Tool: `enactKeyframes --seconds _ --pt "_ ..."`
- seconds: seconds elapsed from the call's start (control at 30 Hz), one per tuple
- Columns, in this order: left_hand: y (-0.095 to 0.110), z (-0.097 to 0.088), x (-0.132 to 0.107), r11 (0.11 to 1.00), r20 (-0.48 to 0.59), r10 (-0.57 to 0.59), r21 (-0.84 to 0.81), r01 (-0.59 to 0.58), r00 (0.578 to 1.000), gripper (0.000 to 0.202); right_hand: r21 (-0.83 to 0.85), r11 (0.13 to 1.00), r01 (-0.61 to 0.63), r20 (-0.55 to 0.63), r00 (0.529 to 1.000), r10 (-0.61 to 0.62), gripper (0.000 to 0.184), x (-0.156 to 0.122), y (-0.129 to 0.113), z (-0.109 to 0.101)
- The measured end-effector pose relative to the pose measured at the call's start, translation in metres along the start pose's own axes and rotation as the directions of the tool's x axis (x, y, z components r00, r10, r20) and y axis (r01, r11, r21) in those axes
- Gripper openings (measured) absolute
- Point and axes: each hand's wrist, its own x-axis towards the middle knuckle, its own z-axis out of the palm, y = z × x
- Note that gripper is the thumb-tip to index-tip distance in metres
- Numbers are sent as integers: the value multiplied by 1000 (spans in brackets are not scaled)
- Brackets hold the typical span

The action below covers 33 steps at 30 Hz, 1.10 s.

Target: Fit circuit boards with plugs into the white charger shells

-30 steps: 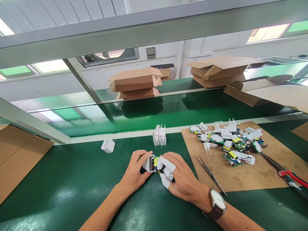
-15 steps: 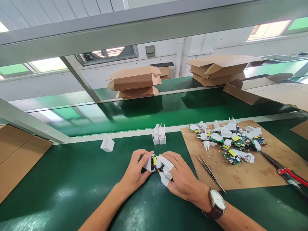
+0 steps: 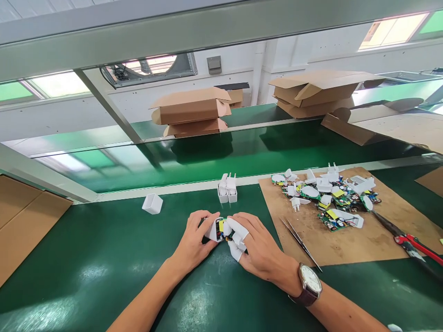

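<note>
My left hand [image 3: 197, 236] is closed around a white plastic charger housing [image 3: 212, 231], its open end turned to the right. White finger covers sit on the thumb and a finger of my right hand [image 3: 255, 246], which grips a charger circuit board [image 3: 223, 226] with a yellow part and a white plug piece. The board's left end is at the mouth of the housing, partly inside it. Fingers hide much of the board. Beyond my hands stand two white chargers [image 3: 227, 189] with prongs up, and a separate white housing [image 3: 152, 204] lies farther left.
On the right, a brown board [image 3: 363, 251] carries several circuit boards [image 3: 341, 198] with plug pieces, tweezers [image 3: 300, 243] and red-handled pliers [image 3: 408, 242]. Cardboard boxes [image 3: 190, 110] stand across the green belt [image 3: 242, 150]. A carton [image 3: 27, 226] is at the left edge.
The view has shifted slightly, so everything sits a little higher in the picture. Both hands keep their grip, and the board and housing stay nearly as they were.
</note>
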Motion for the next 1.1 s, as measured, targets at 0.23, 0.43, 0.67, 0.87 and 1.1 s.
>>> enactKeyframes --seconds 0.23,0.43,0.67,0.87,1.1 --pt "0 -1 1 1000 7 -15 28 15 1000 65 5 1000 7 3 1000 -7 58 1 0 -2" --pt "3 -2 3 999 -17 4 39 -3 1000 63 -23 1000 14 10 1000 -14 61 1 1 -2" --pt "5 -3 4 999 -31 19 50 -18 999 58 -17 1000 20 -3 1000 -20 62 -1 2 0" --pt "4 -1 4 997 -23 13 80 -11 1000 59 8 1000 -11 -19 1000 11 59 1 2 0" --pt "3 2 3 997 -41 18 75 -15 999 56 10 1000 -24 -1 1000 24 61 -1 5 1"
